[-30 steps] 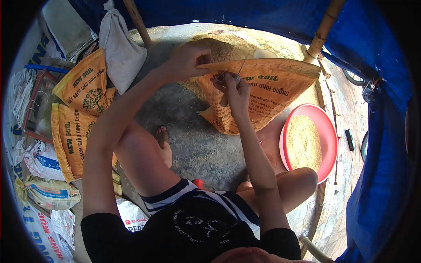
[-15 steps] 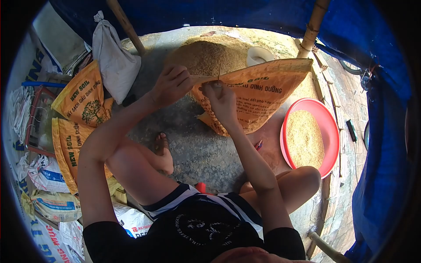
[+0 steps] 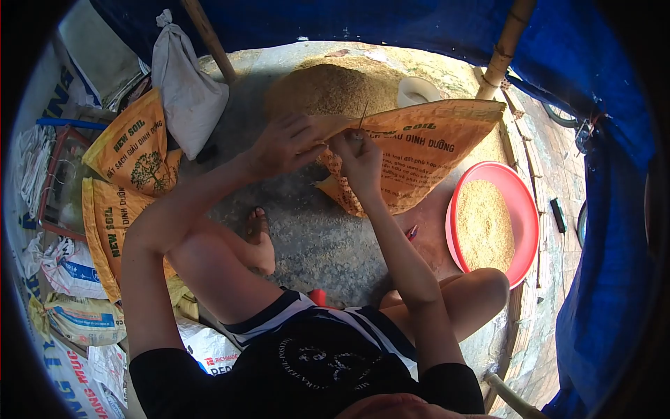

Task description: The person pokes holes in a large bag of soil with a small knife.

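An orange woven sack [image 3: 433, 143] with printed lettering hangs tilted before me, its long top edge running up to the right. My left hand [image 3: 286, 143] is at the sack's upper left corner, fingers bent around the edge. Close beside it, my right hand [image 3: 359, 164] is closed at the same edge. A thin needle-like rod [image 3: 363, 115] sticks up from its fingers, slanting slightly right. The fingertips of both hands partly hide the sack's corner.
A pink basin [image 3: 534, 234] of grain-like husks stands at the right. Behind the sack lie a husk heap [image 3: 324, 87] and a white container [image 3: 419, 91]. Orange sacks [image 3: 139, 150] and a tied white sack [image 3: 185, 91] are at left. Bamboo poles [image 3: 499, 52] and blue tarp surround the place.
My left hand has moved right and slightly down, closer to my right hand, its fingers less tightly curled. My right hand has shifted slightly right, and the rod now leans more to the right.
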Motion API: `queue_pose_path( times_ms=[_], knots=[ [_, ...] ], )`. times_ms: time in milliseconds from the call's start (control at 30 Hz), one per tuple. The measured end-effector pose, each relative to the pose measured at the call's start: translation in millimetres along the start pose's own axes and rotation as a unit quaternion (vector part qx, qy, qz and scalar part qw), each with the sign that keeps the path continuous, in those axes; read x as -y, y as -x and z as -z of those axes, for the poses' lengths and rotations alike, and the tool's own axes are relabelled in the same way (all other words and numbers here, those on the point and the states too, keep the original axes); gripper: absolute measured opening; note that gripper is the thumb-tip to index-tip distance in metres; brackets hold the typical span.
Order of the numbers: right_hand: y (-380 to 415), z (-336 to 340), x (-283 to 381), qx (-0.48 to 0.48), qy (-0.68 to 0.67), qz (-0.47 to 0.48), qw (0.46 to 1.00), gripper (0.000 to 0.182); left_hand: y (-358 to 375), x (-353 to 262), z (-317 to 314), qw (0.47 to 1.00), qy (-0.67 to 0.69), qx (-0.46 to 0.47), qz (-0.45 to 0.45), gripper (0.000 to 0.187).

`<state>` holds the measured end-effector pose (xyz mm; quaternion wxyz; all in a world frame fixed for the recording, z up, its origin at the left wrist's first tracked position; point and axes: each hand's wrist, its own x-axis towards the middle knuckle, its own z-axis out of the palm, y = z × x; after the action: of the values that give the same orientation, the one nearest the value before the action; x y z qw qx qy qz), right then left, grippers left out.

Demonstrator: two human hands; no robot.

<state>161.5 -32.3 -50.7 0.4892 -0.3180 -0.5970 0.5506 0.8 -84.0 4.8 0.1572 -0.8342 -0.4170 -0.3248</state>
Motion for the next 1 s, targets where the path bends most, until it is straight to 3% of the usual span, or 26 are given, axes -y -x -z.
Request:
queue_pose_path(
  times_ms=[400, 500, 567, 600, 667, 800, 1000],
  knots=[
    [2, -4, -15, -0.031, 0.031, 0.002, 0.999, 0.018, 12, -5, -7, 0.999, -0.007, 0.034, -0.03, 0.022],
    [4, -4, -4, -0.03, 0.02, -0.017, 0.999, 0.018, 11, -7, -6, 0.997, 0.068, 0.028, 0.022, 0.02],
    [4, -3, 0, -0.025, 0.014, -0.037, 0.999, 0.017, 7, -11, -6, 0.963, 0.184, 0.035, 0.194, 0.021],
    [4, -3, 0, -0.025, -0.008, -0.032, 0.999, 0.017, 3, -11, -4, 0.963, 0.184, 0.035, 0.194, 0.021],
    [4, -4, 0, -0.024, -0.031, -0.027, 0.999, 0.017, -5, -9, 0, 0.903, 0.299, 0.046, 0.305, 0.026],
    [3, -7, -3, -0.028, -0.018, -0.007, 0.999, 0.018, -13, 9, -6, 0.897, 0.306, 0.062, 0.312, 0.026],
    [7, -4, 6, -0.033, -0.028, 0.012, 0.999, 0.016, -22, 17, -8, 0.95, 0.199, 0.07, 0.232, 0.02]
  ],
)
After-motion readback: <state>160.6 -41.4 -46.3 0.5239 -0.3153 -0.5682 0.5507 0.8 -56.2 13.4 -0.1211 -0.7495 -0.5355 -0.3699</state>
